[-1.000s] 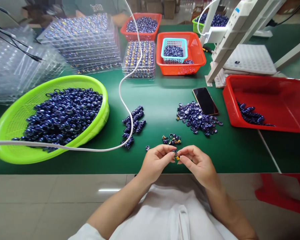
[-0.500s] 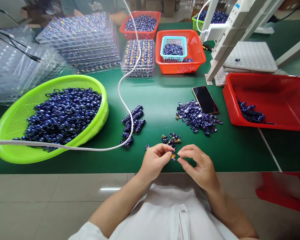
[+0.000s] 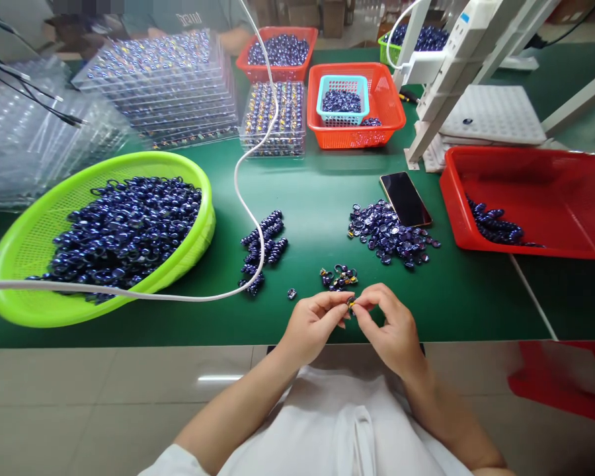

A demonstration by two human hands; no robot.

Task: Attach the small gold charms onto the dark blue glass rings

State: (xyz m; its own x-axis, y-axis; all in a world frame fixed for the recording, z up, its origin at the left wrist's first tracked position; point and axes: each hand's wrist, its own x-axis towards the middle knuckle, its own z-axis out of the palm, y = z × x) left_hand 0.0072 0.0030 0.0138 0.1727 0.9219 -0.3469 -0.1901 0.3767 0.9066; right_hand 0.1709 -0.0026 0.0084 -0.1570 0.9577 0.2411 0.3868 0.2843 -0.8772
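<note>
Between my fingertips, near the table's front edge, is a small dark ring [image 3: 351,302] with a yellow-orange patch; fingers partly cover it. My left hand [image 3: 313,325] pinches it from the left. From the other side, my right hand [image 3: 387,325] has thumb and forefinger closed on it. Just beyond lies a small cluster of dark rings with yellow parts [image 3: 338,277]. A single round dark piece [image 3: 291,293] rests left of that cluster. Farther right spreads a pile of shiny purple-blue caps [image 3: 394,235], and to the left lie rows of dark blue rings [image 3: 265,244].
A green basket [image 3: 205,218] full of dark rings stands left, crossed by a white cable [image 3: 238,175]. A phone [image 3: 405,199] touches the cap pile. At right is a red bin [image 3: 550,215]; behind are stacked clear trays [image 3: 178,99] and an orange basket [image 3: 357,137]. Someone sits opposite.
My right fingers, apart from the ring before, have closed on it. Both hands have come together, the left shifting slightly right. The single round piece now shows clear of my left hand.
</note>
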